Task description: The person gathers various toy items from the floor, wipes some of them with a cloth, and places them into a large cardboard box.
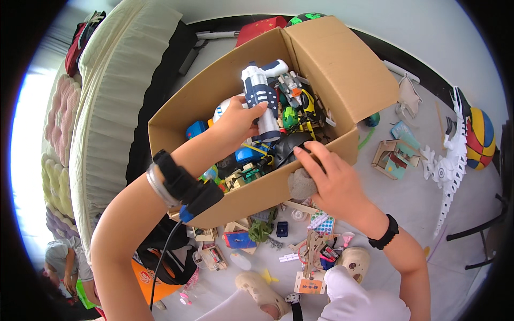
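Note:
My left hand grips a white and navy toy blaster above the open cardboard box. At the box's near rim is my right hand, its fingertips reaching over the edge by a black rounded plastic piece. A rough grey lump, perhaps cloth or foam, is held under that hand against the outer wall; its thumb is hidden. Inside the box lie mixed toys, among them a green toy, a yellow and black toy and a blue block-like toy.
Around my clogs the floor holds wooden craft models, a green toy vehicle and small parts. Rightward are a small wooden house, a white toy dinosaur and a ball. A bed and a seated person are left.

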A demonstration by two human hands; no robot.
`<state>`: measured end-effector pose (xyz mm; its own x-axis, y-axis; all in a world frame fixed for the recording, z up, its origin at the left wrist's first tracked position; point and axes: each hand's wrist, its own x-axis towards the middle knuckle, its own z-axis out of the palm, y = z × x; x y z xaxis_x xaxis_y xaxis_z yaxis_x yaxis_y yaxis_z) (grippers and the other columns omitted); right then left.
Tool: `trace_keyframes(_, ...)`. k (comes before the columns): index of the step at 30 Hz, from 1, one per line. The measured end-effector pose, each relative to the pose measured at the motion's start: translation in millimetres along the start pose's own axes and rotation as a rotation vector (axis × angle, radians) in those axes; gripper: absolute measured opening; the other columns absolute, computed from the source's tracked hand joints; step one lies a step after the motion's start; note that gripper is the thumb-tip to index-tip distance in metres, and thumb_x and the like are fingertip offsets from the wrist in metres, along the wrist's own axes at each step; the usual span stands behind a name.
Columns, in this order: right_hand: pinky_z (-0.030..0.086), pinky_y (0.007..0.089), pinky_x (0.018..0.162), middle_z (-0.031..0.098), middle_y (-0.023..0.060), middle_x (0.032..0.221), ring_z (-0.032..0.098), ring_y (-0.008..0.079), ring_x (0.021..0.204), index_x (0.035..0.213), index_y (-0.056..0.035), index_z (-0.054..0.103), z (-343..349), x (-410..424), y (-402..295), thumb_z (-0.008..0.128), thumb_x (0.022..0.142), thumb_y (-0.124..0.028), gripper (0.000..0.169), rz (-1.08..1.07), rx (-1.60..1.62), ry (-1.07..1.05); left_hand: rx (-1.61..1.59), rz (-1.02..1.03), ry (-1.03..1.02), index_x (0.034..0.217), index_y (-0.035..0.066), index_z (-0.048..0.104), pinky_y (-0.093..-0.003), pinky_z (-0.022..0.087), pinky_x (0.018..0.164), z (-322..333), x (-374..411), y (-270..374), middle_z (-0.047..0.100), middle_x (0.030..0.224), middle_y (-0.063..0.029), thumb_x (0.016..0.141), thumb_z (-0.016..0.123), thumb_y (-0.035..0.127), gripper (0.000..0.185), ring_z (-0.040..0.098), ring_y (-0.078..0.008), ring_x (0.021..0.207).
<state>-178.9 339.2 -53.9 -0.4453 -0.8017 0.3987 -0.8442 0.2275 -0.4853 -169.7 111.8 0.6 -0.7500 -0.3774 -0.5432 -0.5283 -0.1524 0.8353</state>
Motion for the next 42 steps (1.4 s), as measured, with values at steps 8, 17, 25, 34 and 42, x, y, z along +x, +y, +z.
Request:
trace_keyframes(8, 0.047, 0.0326, 0.070, 0.045, 0.0108, 0.124, 0.053, 0.0223, 0.079, 0.128, -0.0081, 0.046, 5, -1, 7, 0.073, 0.057, -0.011, 0.076, -0.028, 0.051, 0.024, 0.260, 0.041, 0.214, 0.132, -0.005, 0.020, -0.0369, 0.042, 0.091, 19, 63, -14, 0.045, 0.117, -0.0160, 0.086, 0.063, 0.021, 0.068, 0.047, -0.0216, 0.109)
trace_keyframes(17, 0.045, 0.0307, 0.066, 0.048, 0.0096, 0.120, 0.050, 0.0197, 0.073, 0.124, -0.0071, 0.050, 15, 0, 11, 0.066, 0.058, -0.006, 0.068, -0.062, 0.028, 0.092, 0.951, 0.257, 0.329, 0.135, 0.004, 0.022, -0.0444, 0.042, 0.087, 17, 100, -39, 0.040, 0.120, -0.0260, 0.077, 0.069, 0.024, 0.077, 0.047, -0.0409, 0.105)
trace_keyframes(25, 0.045, 0.0305, 0.066, 0.048, 0.0095, 0.122, 0.050, 0.0199, 0.073, 0.125, -0.0075, 0.050, 14, -1, 13, 0.065, 0.059, -0.007, 0.068, -0.049, 0.031, 0.092, 1.507, 0.325, 0.281, 0.133, 0.009, 0.038, -0.0522, 0.033, 0.094, 19, 98, -28, 0.033, 0.137, -0.0150, 0.078, 0.066, 0.037, 0.067, 0.036, -0.0379, 0.121)
trace_keyframes(34, 0.047, 0.0311, 0.069, 0.046, 0.0087, 0.123, 0.052, 0.0215, 0.077, 0.127, -0.0085, 0.047, 15, 3, 8, 0.068, 0.058, -0.011, 0.072, -0.086, 0.036, 0.109, 1.406, 0.600, 0.311, 0.124, 0.006, 0.045, -0.0515, 0.039, 0.088, -10, 78, -10, 0.047, 0.125, -0.0133, 0.080, 0.064, 0.036, 0.057, 0.046, -0.0365, 0.114)
trace_keyframes(42, 0.048, 0.0327, 0.073, 0.049, 0.0096, 0.120, 0.054, 0.0243, 0.085, 0.124, -0.0088, 0.049, 12, -4, 18, 0.072, 0.060, -0.013, 0.068, -0.088, 0.112, 0.209, 1.225, 1.051, -0.270, 0.105, -0.001, 0.053, -0.0379, 0.047, 0.077, -11, -134, -16, 0.058, 0.101, -0.0148, 0.072, 0.058, -0.005, 0.034, 0.058, -0.0284, 0.091)
